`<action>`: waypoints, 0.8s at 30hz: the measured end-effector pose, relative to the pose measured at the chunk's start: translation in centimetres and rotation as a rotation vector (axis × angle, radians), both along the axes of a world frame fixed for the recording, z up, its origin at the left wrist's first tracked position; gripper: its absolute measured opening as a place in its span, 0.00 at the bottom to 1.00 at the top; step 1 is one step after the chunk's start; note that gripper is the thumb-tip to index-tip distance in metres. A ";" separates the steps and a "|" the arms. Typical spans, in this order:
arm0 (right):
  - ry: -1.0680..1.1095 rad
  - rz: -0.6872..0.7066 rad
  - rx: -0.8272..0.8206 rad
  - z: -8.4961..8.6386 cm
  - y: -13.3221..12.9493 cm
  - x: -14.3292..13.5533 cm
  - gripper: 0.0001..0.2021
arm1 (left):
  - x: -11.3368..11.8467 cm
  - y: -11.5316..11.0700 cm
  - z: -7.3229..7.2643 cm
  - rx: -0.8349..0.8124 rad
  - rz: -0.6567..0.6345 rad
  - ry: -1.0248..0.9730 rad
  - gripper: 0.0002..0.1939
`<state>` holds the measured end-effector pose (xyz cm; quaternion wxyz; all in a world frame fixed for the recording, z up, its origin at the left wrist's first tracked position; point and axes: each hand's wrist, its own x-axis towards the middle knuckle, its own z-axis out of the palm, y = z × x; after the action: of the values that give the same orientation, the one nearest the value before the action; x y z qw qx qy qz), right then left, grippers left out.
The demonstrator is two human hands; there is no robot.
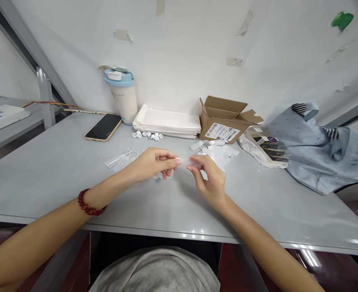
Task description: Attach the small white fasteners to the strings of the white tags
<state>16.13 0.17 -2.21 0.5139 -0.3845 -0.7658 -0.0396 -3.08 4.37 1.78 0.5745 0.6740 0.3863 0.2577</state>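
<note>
Above the middle of the grey table, my left hand (159,163) pinches one end of a small translucent plastic tube (186,162), near a white tip. The other end is gripped between thumb and fingers of my right hand (209,178). Part of the tube is covered by my fingers. Clear plastic pieces with thin loops (122,159) lie left of my left hand, and a few more show beneath it. Behind my right hand is a loose pile of translucent plastic pieces (219,152). Several small white caps (147,135) sit farther back.
Along the wall stand a blue-lidded cup (124,97), a stack of white envelopes (169,119) and an open cardboard box (224,121). A phone (103,127) lies at left. To the right are a plastic-wrapped pack (266,148) and light blue cloth (327,150).
</note>
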 end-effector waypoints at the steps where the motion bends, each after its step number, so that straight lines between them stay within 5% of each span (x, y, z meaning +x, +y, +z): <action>1: -0.003 0.005 0.007 0.0 0.0 0.0 0.09 | 0.0 0.0 0.0 0.005 -0.013 0.006 0.16; 13: 0.000 0.057 -0.004 0.1 0.0 0.2 0.08 | 0.1 -0.5 -0.3 0.152 -0.002 0.017 0.15; 20: 0.061 0.072 -0.299 0.4 -0.5 0.3 0.07 | 0.1 -1.0 -1.1 0.495 0.096 -0.019 0.07; 24: 0.109 0.091 -0.403 0.5 -0.5 0.2 0.09 | 0.1 -1.0 -0.7 0.390 0.092 -0.015 0.09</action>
<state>16.29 -0.37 -1.69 0.4687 -0.4459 -0.7458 0.1586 -2.97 3.40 1.06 0.4238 0.7520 0.3552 0.3588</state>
